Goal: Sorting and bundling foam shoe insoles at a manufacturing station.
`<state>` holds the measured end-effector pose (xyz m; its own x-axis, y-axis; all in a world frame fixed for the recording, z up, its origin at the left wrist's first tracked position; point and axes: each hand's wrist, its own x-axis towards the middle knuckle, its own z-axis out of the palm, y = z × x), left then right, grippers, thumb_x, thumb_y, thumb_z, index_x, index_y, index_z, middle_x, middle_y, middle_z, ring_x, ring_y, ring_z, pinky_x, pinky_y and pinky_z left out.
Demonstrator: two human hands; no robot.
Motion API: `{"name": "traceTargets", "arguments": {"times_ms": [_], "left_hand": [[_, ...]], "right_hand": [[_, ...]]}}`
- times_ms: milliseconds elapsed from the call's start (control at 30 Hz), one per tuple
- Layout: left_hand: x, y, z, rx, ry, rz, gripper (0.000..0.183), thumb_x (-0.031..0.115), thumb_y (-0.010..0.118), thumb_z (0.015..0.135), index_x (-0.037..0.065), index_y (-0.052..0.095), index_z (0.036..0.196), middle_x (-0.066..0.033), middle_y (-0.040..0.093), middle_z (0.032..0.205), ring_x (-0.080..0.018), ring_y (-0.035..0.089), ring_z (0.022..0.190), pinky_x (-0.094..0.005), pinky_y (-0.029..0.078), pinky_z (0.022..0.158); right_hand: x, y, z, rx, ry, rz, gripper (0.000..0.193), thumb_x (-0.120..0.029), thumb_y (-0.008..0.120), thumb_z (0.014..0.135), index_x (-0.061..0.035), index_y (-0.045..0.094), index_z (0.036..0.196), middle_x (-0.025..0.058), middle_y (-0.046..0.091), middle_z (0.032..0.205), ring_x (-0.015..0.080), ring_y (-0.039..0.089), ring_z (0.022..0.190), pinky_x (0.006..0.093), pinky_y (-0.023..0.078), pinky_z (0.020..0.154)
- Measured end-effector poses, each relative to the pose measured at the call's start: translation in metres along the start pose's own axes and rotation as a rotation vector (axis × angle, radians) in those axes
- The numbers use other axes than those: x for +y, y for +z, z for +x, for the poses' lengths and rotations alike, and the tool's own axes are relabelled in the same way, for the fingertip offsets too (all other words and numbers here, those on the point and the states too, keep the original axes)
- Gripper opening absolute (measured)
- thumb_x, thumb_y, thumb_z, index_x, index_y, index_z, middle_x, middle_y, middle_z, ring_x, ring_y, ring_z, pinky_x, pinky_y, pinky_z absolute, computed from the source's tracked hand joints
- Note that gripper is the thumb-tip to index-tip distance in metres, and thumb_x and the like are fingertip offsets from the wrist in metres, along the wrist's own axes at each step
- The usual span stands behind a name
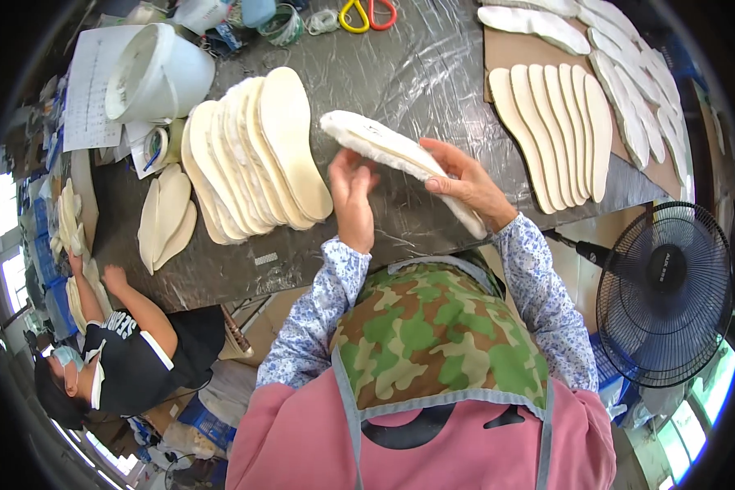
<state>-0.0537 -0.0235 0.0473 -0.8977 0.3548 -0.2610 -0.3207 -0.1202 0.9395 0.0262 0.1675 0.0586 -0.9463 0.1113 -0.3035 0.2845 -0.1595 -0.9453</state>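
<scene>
A white fluffy insole [384, 149] is held tilted above the dark table in front of me, its side edge turned up and small dark marks near its far end. My right hand [472, 181] grips its nearer half, thumb on the upper face. My left hand [353, 196] holds it from below near the far end, fingers curled and partly hidden behind it. Left of my hands lies an overlapping row of cream insoles [286, 135] with fleecy edges. On the right, another fanned row of cream insoles [551, 135] rests near the table edge.
White fleece pieces [621, 82] cover brown cardboard at the far right. A pale bucket [159, 73], scissors [369, 12] and small cream pieces [167, 216] lie toward the left and back. A black fan [665, 282] stands right; a masked co-worker [131, 351] works at left.
</scene>
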Motion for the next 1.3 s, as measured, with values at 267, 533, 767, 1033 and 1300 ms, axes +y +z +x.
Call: {"name": "traceTargets", "arguments": {"times_ms": [267, 533, 767, 1033, 1300], "left_hand": [[0.032, 0.01, -0.008, -0.297, -0.127, -0.097, 0.061, 0.045, 0.045, 0.099, 0.008, 0.028, 0.145, -0.0087, 0.04, 0.141, -0.0229, 0.044, 0.127, -0.045, 0.039, 0.101], [0.05, 0.016, -0.007, -0.266, -0.003, -0.086, 0.049, 0.024, 0.054, 0.098, 0.004, 0.032, 0.137, -0.0107, 0.049, 0.126, -0.0175, 0.052, 0.112, -0.0312, 0.046, 0.089], [0.06, 0.016, -0.005, -0.181, 0.117, -0.204, 0.037, 0.016, 0.049, 0.099, 0.001, 0.037, 0.13, -0.0111, 0.05, 0.124, -0.0174, 0.049, 0.114, -0.0325, 0.039, 0.098], [0.087, 0.019, 0.03, -0.099, 0.339, -0.143, 0.025, 0.028, 0.044, 0.103, 0.004, 0.046, 0.109, -0.0023, 0.049, 0.102, -0.0091, 0.046, 0.092, -0.0251, 0.039, 0.086], [0.106, 0.041, 0.021, -0.244, 0.311, -0.216, 0.017, 0.022, 0.044, 0.103, 0.007, 0.049, 0.097, 0.0032, 0.048, 0.085, -0.0039, 0.042, 0.076, -0.0199, 0.039, 0.069]], "right_hand": [[-0.001, 0.032, -0.01, 0.042, 0.007, 0.26, 0.067, -0.027, 0.075, 0.084, -0.0052, 0.046, 0.14, 0.0077, 0.06, 0.12, 0.0143, 0.056, 0.105, 0.029, 0.044, 0.089], [0.005, 0.054, -0.012, 0.169, -0.165, 0.021, 0.077, -0.03, 0.082, 0.076, -0.0042, 0.046, 0.139, 0.0101, 0.058, 0.12, 0.0175, 0.057, 0.105, 0.0305, 0.047, 0.087], [-0.003, 0.067, -0.019, 0.457, -0.519, -0.492, 0.081, -0.026, 0.087, 0.063, -0.0072, 0.051, 0.133, 0.0197, 0.047, 0.127, 0.0346, 0.051, 0.116, 0.0406, 0.045, 0.095], [-0.003, 0.074, -0.031, 0.569, -0.588, -0.68, 0.085, -0.015, 0.089, 0.058, -0.0123, 0.051, 0.133, 0.0184, 0.044, 0.131, 0.0354, 0.047, 0.121, 0.0418, 0.042, 0.1], [-0.001, 0.072, -0.033, 0.494, -0.546, -0.496, 0.083, -0.015, 0.09, 0.057, -0.0132, 0.052, 0.131, 0.0163, 0.043, 0.132, 0.0324, 0.05, 0.118, 0.0395, 0.045, 0.097]]}}
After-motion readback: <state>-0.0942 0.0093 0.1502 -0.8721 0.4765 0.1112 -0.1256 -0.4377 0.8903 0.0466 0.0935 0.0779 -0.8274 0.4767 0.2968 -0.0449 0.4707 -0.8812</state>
